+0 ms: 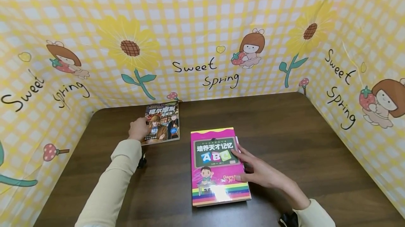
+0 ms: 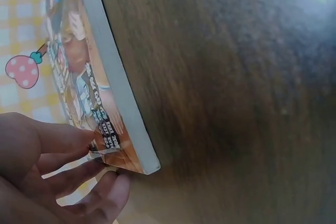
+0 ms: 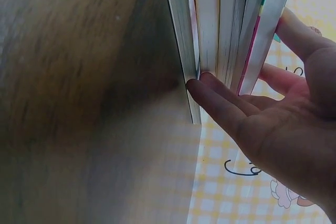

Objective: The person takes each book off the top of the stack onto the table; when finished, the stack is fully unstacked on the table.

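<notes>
A stack of several books (image 3: 210, 24) lies on the table, topped by a pink book (image 1: 213, 176) with "ABC" on its cover. My right hand (image 1: 264, 171) rests along the stack's right side, its fingers fairly straight against the page edges and its thumb at the top cover. Farther back and to the left is a thinner book (image 1: 166, 123) with illustrated figures on its cover. My left hand (image 1: 138, 129) pinches that book at its left edge, near a corner, with fingers bent. The left wrist view shows the fingertips (image 2: 86, 140) at the cover and edge.
The dark wooden table (image 1: 284, 128) has rounded back corners. A yellow checked cloth (image 1: 202, 44) with printed flowers and girls stands around its back and sides. The thinner book lies close to the cloth at the back edge.
</notes>
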